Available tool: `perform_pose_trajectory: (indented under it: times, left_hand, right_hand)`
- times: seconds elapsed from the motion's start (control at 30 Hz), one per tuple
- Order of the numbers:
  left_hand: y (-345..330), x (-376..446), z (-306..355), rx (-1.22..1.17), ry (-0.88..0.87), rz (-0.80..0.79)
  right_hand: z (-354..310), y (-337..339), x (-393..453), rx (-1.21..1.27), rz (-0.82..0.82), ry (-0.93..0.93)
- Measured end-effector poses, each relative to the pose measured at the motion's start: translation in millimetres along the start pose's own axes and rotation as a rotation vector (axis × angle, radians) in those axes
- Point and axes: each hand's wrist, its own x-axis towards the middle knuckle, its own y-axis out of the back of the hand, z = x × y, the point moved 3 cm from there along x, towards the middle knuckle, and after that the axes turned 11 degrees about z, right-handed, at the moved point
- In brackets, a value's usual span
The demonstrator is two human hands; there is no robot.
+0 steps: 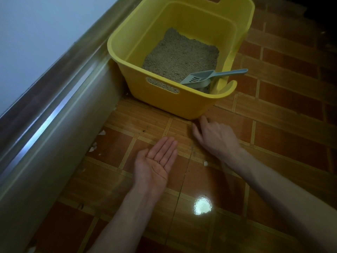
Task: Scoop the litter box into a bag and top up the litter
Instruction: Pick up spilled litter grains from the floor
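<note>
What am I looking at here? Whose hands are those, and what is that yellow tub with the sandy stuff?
There is one picture, taken by a camera worn on a person's head, so you look down as that person does. No machine here, just two bare hands. The left hand lies open, palm up, with a few small grains on it. The right hand reaches down to the tiled floor, fingers near the tub's corner; it seems to hold nothing. The yellow tub is a litter box. The sandy stuff is litter. A grey-blue scoop rests inside, its handle lying over the rim. Small white scraps lie by the wall.
</note>
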Motion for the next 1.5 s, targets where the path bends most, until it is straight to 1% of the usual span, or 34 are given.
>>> perform_pose_trajectory:
  times: [0.13, 0.3, 0.37, 0.47, 0.77, 0.9, 1.0, 1.07, 1.17, 1.33, 1.43, 1.5]
  left_hand:
    - [0.9, -0.1, 1.4, 0.001, -0.021, 0.009]
    - [2.7, -1.1, 3.3, -0.001, -0.033, 0.009]
    - [3.8, -1.0, 4.9, -0.006, -0.04, 0.007]
    - [5.9, -0.5, 6.1, -0.001, -0.049, 0.01]
    - [6.8, 0.5, 5.0, 0.004, -0.064, 0.027]
    - [6.2, 1.5, 4.9, 0.001, -0.061, 0.034]
    - [5.3, 1.3, 4.9, 0.003, -0.068, 0.034]
    - [4.9, 1.6, 5.3, 0.006, -0.075, 0.036]
    - [5.2, 2.5, 6.4, 0.006, -0.087, 0.041]
    - [4.9, 3.6, 5.9, 0.011, -0.082, 0.042]
    - [4.6, 4.5, 4.5, 0.011, -0.082, 0.039]
    - [5.2, 5.2, 3.3, 0.013, -0.083, 0.034]
  right_hand:
    - [-0.6, -2.3, -1.1, -0.057, 0.006, 0.054]
    - [-4.9, -5.0, -10.8, 0.012, 0.057, -0.012]
    - [-7.5, -5.1, -13.5, -0.003, 0.094, -0.025]
    - [-10.6, -6.3, -16.2, -0.012, 0.091, -0.04]
    - [-8.0, -12.6, -40.7, 0.097, 0.178, 0.033]
    - [-11.9, -11.6, -50.4, 0.191, 0.161, 0.113]
    - [-14.9, -11.7, -52.6, 0.275, 0.162, 0.14]
    - [-17.0, -13.3, -47.8, 0.288, 0.111, 0.183]
    - [-19.4, -17.7, -37.0, 0.276, -0.01, 0.244]
    - [-14.3, -14.8, -42.7, 0.299, -0.08, 0.349]
    - [-9.6, -10.2, -55.6, 0.367, -0.083, 0.433]
    - [1.8, -9.3, -60.4, 0.458, -0.028, 0.369]
